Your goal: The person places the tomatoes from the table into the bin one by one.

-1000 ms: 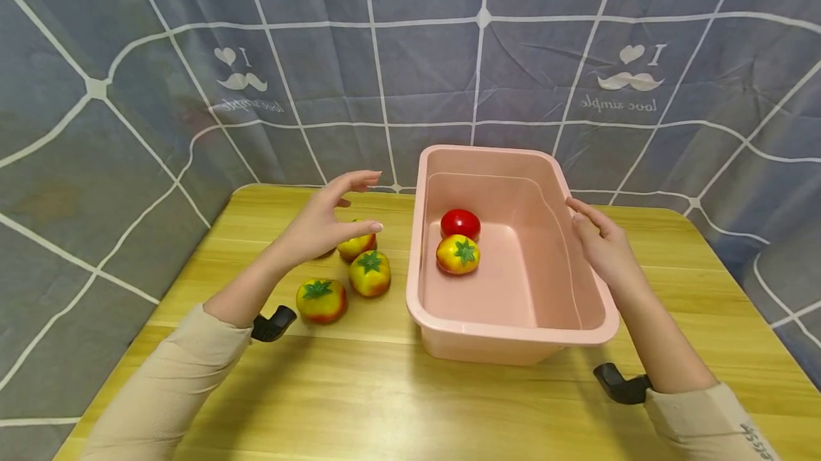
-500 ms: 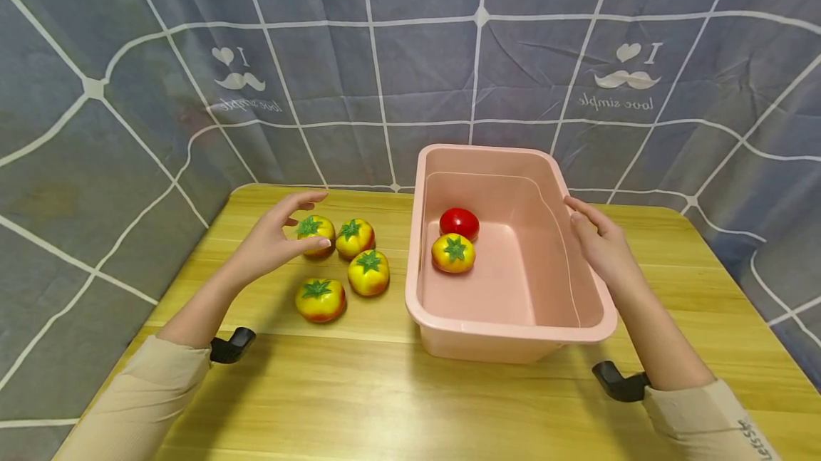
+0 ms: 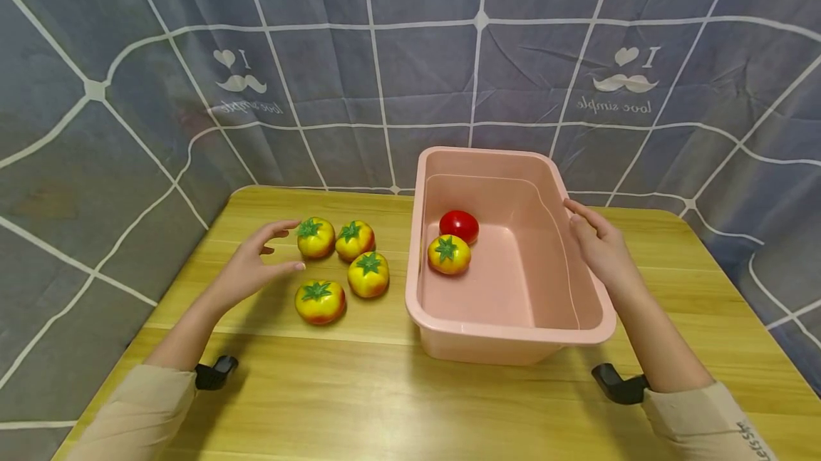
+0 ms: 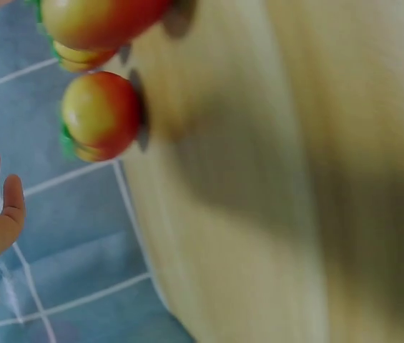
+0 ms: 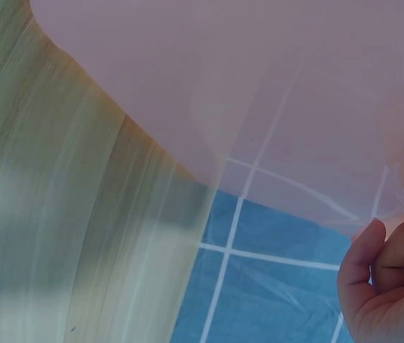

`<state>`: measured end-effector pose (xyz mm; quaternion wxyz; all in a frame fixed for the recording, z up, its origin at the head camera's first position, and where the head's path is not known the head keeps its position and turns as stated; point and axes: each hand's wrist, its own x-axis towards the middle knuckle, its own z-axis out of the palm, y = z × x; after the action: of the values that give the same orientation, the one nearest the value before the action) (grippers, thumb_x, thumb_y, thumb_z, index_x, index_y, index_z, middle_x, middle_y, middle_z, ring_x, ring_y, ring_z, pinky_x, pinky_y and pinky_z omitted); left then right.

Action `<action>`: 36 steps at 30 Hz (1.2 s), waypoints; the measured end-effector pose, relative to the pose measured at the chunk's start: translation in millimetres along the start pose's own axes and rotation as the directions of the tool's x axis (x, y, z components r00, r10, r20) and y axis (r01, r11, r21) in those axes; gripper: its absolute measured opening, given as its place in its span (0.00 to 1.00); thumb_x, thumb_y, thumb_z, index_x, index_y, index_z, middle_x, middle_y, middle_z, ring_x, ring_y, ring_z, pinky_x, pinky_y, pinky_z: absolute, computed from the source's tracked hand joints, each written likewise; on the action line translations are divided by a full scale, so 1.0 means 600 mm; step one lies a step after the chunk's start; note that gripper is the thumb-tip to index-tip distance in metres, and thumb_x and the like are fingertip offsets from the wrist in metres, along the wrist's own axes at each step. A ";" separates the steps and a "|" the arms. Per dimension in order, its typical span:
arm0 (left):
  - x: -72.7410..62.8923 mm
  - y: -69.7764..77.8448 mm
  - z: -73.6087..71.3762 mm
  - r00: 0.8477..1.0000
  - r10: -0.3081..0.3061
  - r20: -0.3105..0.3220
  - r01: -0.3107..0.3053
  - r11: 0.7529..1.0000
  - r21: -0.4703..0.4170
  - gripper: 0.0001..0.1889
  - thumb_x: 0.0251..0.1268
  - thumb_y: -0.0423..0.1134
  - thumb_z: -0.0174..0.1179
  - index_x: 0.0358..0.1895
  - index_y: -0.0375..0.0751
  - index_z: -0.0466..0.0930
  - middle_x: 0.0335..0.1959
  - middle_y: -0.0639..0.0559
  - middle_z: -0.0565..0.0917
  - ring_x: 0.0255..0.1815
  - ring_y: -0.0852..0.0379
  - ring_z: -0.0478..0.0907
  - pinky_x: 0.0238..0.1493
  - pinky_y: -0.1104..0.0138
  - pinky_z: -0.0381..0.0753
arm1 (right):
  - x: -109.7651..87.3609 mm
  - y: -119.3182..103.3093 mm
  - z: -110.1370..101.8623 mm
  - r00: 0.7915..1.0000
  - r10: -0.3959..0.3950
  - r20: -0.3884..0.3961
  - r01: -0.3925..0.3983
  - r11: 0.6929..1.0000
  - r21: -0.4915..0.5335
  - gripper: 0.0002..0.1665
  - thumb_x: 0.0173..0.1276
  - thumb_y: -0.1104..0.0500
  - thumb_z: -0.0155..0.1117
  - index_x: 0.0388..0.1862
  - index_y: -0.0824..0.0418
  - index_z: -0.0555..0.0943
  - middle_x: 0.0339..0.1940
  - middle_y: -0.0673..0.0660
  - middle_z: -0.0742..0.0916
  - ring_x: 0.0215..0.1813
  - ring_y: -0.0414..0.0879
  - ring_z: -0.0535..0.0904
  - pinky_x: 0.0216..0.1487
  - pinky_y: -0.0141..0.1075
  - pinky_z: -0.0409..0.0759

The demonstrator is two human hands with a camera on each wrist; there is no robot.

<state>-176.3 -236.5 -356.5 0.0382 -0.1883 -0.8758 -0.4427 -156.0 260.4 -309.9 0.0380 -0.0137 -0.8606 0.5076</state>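
Gripping on the right, loose-fingered on the left

With the left hand (image 3: 246,268), holding nothing: fingers and thumb apart in a relaxed curve, just left of the back-left fruit (image 3: 316,238). Cannot tell whether touching it at the fingertip. With the right hand (image 3: 599,251), gripping the right rim of a pink tub (image 3: 513,333), fingers curled at its edge in the right wrist view.

On the worktop (image 3: 359,390), left of the tub: four yellow-and-red fruits with green leafy tops, all upright. Beside the back-left one, a back-right fruit (image 3: 355,241); close in front of that, a middle fruit (image 3: 368,275); nearest the viewer and slightly apart, a front fruit (image 3: 321,302).

Inside the tub, toward the left wall: a yellow fruit (image 3: 449,255) of the same kind, with a smooth red piece (image 3: 459,226) just behind it. Hard to tell whether in contact.

On both wrists, below beige cuffs: a black left mount (image 3: 216,373) and a black right mount (image 3: 618,384). Behind the worktop: a grey-blue curtain (image 3: 410,76) with white grid lines, hearts, moustaches and mirrored lettering. In the left wrist view, blurred fruits at the top. In the right wrist view, mostly the tub's pink wall.
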 end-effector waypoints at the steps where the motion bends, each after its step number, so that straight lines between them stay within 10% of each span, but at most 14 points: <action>1: -0.004 -0.004 0.001 1.000 -0.008 0.000 0.008 1.000 -0.002 0.35 0.54 0.35 0.68 0.66 0.37 0.63 0.64 0.38 0.66 0.61 0.40 0.62 0.53 0.46 0.63 | 0.000 0.000 0.000 1.000 -0.001 0.001 0.001 1.000 0.001 0.32 0.75 0.45 0.39 0.72 0.58 0.58 0.72 0.63 0.61 0.69 0.62 0.57 0.62 0.58 0.60; 16: -0.034 -0.059 0.018 0.994 -0.096 0.056 0.095 0.995 0.013 0.39 0.54 0.38 0.68 0.68 0.36 0.60 0.67 0.35 0.62 0.64 0.36 0.58 0.55 0.41 0.62 | -0.001 -0.003 0.002 1.000 0.010 0.008 -0.010 1.000 0.011 0.33 0.75 0.44 0.39 0.73 0.58 0.57 0.72 0.63 0.61 0.69 0.62 0.57 0.62 0.57 0.60; 36: -0.040 -0.073 0.032 0.982 -0.120 0.144 0.126 0.991 -0.032 0.36 0.57 0.41 0.66 0.67 0.35 0.60 0.67 0.36 0.61 0.64 0.34 0.59 0.57 0.40 0.61 | 0.002 -0.003 0.001 1.000 -0.007 -0.010 0.007 1.000 -0.012 0.32 0.75 0.45 0.38 0.72 0.59 0.58 0.71 0.64 0.62 0.68 0.62 0.58 0.62 0.58 0.60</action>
<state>-167.9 -252.1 -407.2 -0.0554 -0.1654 -0.8770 -0.4478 -157.1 259.0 -308.9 0.0439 -0.0133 -0.8636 0.5020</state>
